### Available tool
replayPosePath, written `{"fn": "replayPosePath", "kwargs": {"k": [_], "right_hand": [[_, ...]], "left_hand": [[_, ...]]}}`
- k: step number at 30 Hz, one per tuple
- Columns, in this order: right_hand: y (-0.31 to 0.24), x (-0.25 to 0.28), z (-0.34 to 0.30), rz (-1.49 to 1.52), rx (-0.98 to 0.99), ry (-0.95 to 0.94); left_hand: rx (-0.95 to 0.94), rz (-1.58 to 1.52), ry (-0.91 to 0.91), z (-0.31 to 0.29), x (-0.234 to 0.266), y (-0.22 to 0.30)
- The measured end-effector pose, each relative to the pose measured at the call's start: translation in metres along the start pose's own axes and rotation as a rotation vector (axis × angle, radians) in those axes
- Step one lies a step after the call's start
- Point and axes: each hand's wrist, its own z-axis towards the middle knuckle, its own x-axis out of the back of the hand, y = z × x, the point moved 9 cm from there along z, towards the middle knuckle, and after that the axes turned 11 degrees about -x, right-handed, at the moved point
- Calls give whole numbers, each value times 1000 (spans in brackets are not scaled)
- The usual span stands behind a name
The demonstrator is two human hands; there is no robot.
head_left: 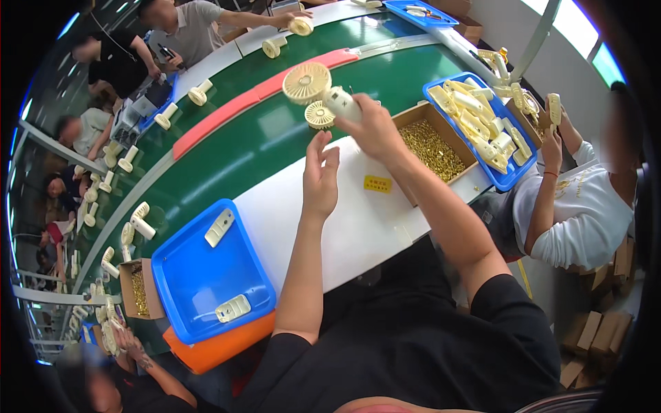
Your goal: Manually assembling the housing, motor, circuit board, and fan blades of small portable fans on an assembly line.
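My right hand (374,129) grips a cream handheld fan by its handle (342,103), above the green conveyor belt. The fan's round, slotted head (306,83) points away to the left. A smaller slotted round piece (319,115) shows just below it; whether it is joined to the held fan I cannot tell. Just under that piece is my left hand (321,180), its fingers stretched upward and nothing in it. To its left, a blue tray (196,275) bears two cream handle shells (219,228), one near its far end and one near its close end.
A cardboard box of small brass-coloured parts (432,150) and a blue tray heaped with cream shells (475,113) stand right. A yellow label (377,183) lies on the white table (358,237). Fans stand along the belt (227,148) beside a red strip (227,120). Co-workers sit around.
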Motion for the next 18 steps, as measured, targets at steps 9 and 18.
{"fn": "replayPosePath", "kwargs": {"k": [9, 18], "right_hand": [[226, 76, 346, -408, -390, 208], [355, 93, 536, -718, -363, 194]], "left_hand": [[338, 202, -178, -7, -10, -51], [355, 302, -181, -4, -4, -72]]}}
